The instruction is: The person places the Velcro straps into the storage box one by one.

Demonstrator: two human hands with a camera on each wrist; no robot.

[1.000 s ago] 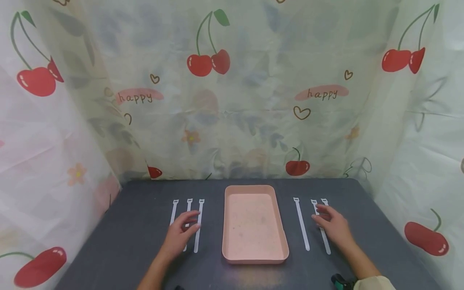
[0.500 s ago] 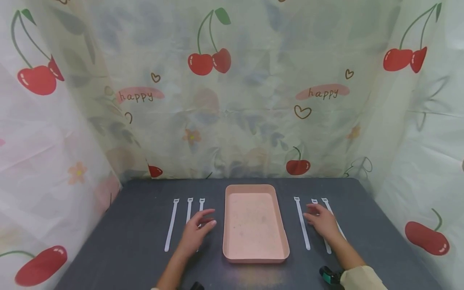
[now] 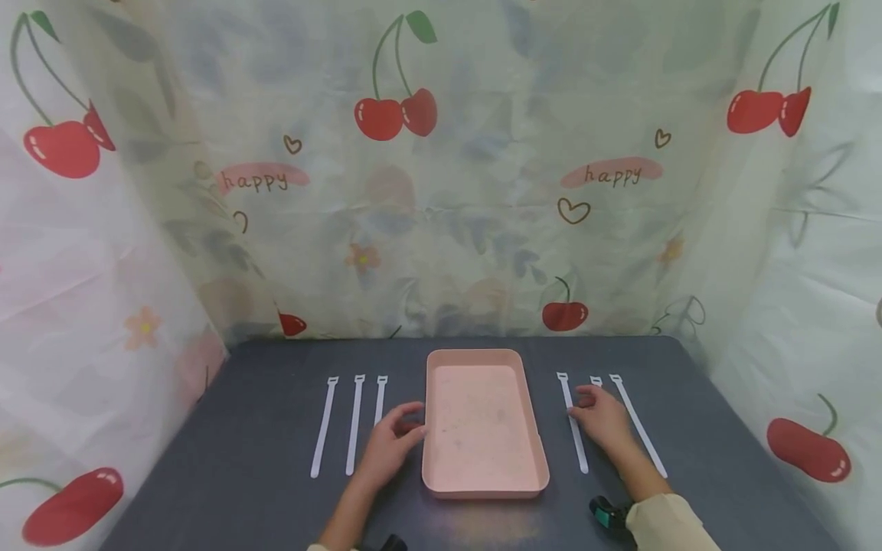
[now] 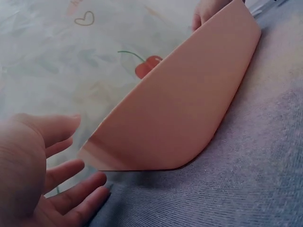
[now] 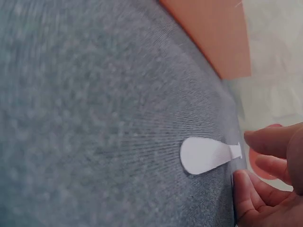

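Observation:
A shallow pink tray [image 3: 485, 428] lies on the dark table between my hands. My left hand [image 3: 389, 448] is at the tray's left side, its fingers loosely bent and fingertips right by the rim; in the left wrist view nothing is between thumb and fingers. Over the inner right white strap [image 3: 580, 448], which has a slotted head, hovers my right hand [image 3: 602, 422]. Its thumb and fingers are apart around that strap's line, and the right wrist view shows the strap [image 5: 203, 156] lying flat. The middle right strap [image 3: 596, 380] is mostly hidden beneath the right hand.
Left of the tray lie three similar straps: an outer strap [image 3: 322, 436], a middle strap [image 3: 354, 428] and an inner strap [image 3: 381, 398] partly behind my left hand. An outer right strap [image 3: 639, 428] slants by my right forearm. A printed curtain [image 3: 441, 252] surrounds the table [image 3: 269, 413].
My left hand has moved right, from over the left straps to the tray's side. My right hand has shifted left, from the outer straps to the inner one. The straps and tray stay put.

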